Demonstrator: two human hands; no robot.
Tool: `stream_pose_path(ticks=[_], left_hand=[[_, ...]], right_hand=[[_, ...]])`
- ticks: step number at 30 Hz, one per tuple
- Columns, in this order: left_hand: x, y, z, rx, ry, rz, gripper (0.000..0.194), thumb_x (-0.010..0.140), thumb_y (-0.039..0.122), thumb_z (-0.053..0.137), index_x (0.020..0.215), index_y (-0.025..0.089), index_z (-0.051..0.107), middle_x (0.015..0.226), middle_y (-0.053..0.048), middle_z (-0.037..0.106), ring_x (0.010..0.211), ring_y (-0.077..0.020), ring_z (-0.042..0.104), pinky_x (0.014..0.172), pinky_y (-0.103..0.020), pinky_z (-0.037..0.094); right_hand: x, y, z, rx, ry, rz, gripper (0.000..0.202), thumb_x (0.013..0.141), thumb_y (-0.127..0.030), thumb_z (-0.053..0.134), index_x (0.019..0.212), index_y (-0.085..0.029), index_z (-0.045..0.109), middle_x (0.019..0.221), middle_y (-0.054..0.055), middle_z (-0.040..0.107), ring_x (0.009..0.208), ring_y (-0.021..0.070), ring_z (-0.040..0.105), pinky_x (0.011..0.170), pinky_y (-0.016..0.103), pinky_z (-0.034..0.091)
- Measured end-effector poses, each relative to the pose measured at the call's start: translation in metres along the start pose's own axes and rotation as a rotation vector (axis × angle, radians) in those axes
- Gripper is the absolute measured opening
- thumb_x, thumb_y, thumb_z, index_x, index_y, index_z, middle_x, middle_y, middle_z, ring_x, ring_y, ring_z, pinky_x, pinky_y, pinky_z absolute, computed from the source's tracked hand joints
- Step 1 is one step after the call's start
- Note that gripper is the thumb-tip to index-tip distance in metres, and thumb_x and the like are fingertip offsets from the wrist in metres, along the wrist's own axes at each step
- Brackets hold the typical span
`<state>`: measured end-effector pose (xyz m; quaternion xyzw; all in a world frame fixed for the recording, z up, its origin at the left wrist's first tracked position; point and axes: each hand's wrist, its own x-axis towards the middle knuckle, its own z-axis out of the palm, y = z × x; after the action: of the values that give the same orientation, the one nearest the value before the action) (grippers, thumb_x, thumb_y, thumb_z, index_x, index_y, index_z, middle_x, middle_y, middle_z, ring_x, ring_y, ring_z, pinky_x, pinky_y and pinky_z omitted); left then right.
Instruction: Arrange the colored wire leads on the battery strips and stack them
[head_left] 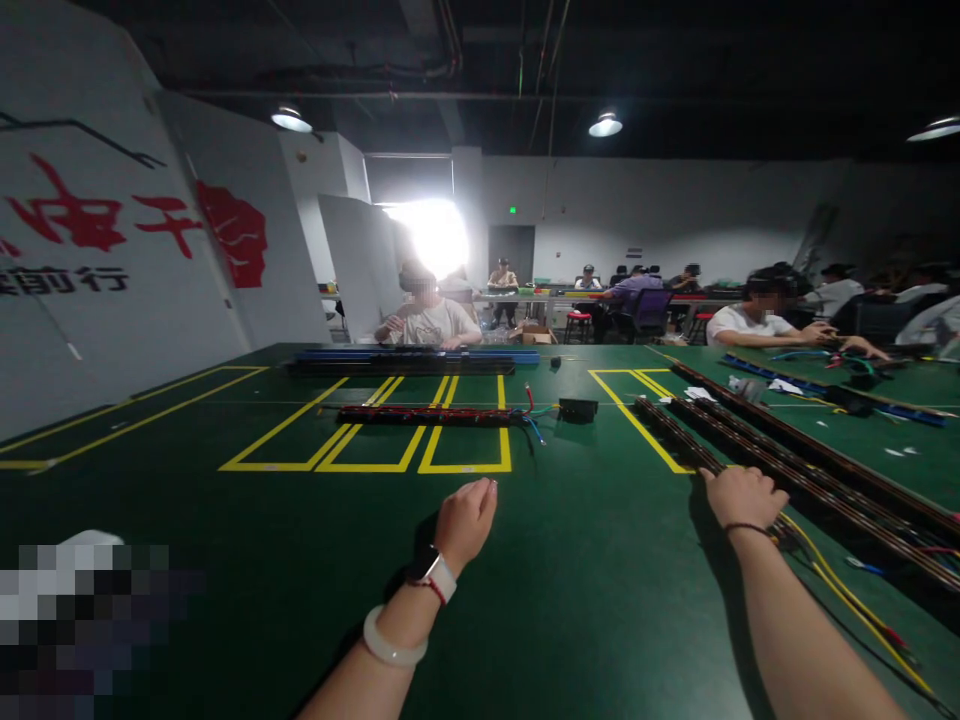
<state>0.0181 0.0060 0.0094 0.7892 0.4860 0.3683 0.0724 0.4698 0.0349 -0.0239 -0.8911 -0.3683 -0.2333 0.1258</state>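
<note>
My left hand (466, 520) is just above the green table near the middle, its fingers curled and pressed together. Whatever it pinches, if anything, is hidden. A watch and a pale bangle are on that wrist. My right hand (744, 497) is closed over the near end of a long dark strip (671, 432), with yellow and black cables (825, 575) trailing from below it toward me. Ahead of my left hand lies another dark strip with red wires (427, 414). Loose red, green and blue wire ends stick out at its right, beside a small black block (577, 410).
Yellow tape outlines (465, 468) mark the green table (570, 600). Several long dark strips (810, 470) lie side by side at right. Blue and black bars (412, 358) lie along the far edge. A person (442, 320) sits opposite, another (765, 310) at far right handling wires.
</note>
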Motion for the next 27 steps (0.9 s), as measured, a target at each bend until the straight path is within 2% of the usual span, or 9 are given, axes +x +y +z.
stream_pose_path(ticks=[3, 7, 10, 13, 17, 20, 24, 27], left_hand=[[-0.001, 0.001, 0.002, 0.015, 0.003, 0.025, 0.039, 0.095, 0.035, 0.027, 0.069, 0.019, 0.051, 0.067, -0.002, 0.059, 0.059, -0.0123, 0.054, 0.053, -0.023, 0.038], [-0.002, 0.004, 0.004, 0.065, 0.013, 0.064, 0.036, 0.094, 0.032, 0.028, 0.07, 0.019, 0.05, 0.065, -0.001, 0.056, 0.057, -0.012, 0.052, 0.051, -0.024, 0.036], [-0.002, 0.007, 0.003, 0.067, 0.062, 0.11, 0.029, 0.093, 0.029, 0.032, 0.077, 0.019, 0.053, 0.073, -0.003, 0.059, 0.065, -0.0136, 0.055, 0.057, -0.025, 0.04], [-0.002, 0.01, 0.003, 0.039, 0.135, 0.175, 0.021, 0.092, 0.024, 0.035, 0.087, 0.019, 0.055, 0.084, -0.005, 0.061, 0.079, -0.0164, 0.056, 0.07, -0.029, 0.045], [-0.004, 0.014, 0.002, 0.024, 0.183, 0.293, 0.018, 0.09, 0.022, 0.038, 0.092, 0.019, 0.055, 0.088, -0.007, 0.061, 0.086, -0.0184, 0.055, 0.079, -0.034, 0.045], [-0.008, 0.019, 0.001, 0.04, 0.233, 0.384, 0.017, 0.088, 0.021, 0.04, 0.096, 0.018, 0.055, 0.091, -0.007, 0.061, 0.09, -0.019, 0.054, 0.085, -0.036, 0.043], [-0.014, 0.027, 0.002, 0.094, 0.288, 0.484, 0.02, 0.086, 0.021, 0.042, 0.102, 0.018, 0.055, 0.094, -0.008, 0.062, 0.093, -0.0201, 0.054, 0.088, -0.038, 0.04], [-0.018, 0.03, 0.005, 0.114, 0.3, 0.522, 0.024, 0.086, 0.022, 0.041, 0.105, 0.017, 0.054, 0.099, -0.009, 0.063, 0.096, -0.0205, 0.054, 0.091, -0.04, 0.038]], right_hand=[[-0.003, -0.004, -0.007, -0.001, 0.081, -0.04, 0.046, 0.084, -0.045, 0.049, 0.097, -0.003, 0.064, 0.097, 0.023, 0.059, 0.093, 0.0341, 0.052, 0.077, 0.043, 0.031], [-0.007, -0.018, -0.023, 0.066, 0.252, -0.129, 0.044, 0.086, -0.047, 0.047, 0.098, -0.008, 0.062, 0.095, 0.022, 0.06, 0.091, 0.033, 0.053, 0.078, 0.043, 0.031], [-0.011, -0.035, -0.045, 0.218, 0.371, -0.201, 0.046, 0.088, -0.05, 0.042, 0.105, -0.011, 0.059, 0.099, 0.021, 0.061, 0.093, 0.0315, 0.053, 0.081, 0.042, 0.031], [-0.023, -0.06, -0.074, 0.357, 0.412, -0.322, 0.049, 0.088, -0.054, 0.04, 0.109, -0.013, 0.057, 0.106, 0.018, 0.06, 0.095, 0.0293, 0.054, 0.081, 0.039, 0.034], [-0.057, -0.101, -0.112, 0.504, 0.309, -0.531, 0.049, 0.088, -0.056, 0.038, 0.105, -0.015, 0.058, 0.105, 0.014, 0.061, 0.091, 0.0266, 0.055, 0.077, 0.036, 0.038], [-0.089, -0.127, -0.128, 0.59, 0.173, -0.707, 0.048, 0.088, -0.058, 0.037, 0.104, -0.018, 0.059, 0.1, 0.011, 0.062, 0.084, 0.0244, 0.057, 0.073, 0.035, 0.04], [-0.128, -0.153, -0.131, 0.617, 0.064, -0.869, 0.04, 0.086, -0.055, 0.041, 0.1, -0.021, 0.06, 0.094, 0.009, 0.062, 0.082, 0.0225, 0.056, 0.074, 0.034, 0.04], [-0.15, -0.172, -0.126, 0.63, 0.023, -0.967, 0.027, 0.089, -0.044, 0.043, 0.096, -0.022, 0.058, 0.092, 0.007, 0.061, 0.084, 0.0207, 0.055, 0.074, 0.033, 0.039]])
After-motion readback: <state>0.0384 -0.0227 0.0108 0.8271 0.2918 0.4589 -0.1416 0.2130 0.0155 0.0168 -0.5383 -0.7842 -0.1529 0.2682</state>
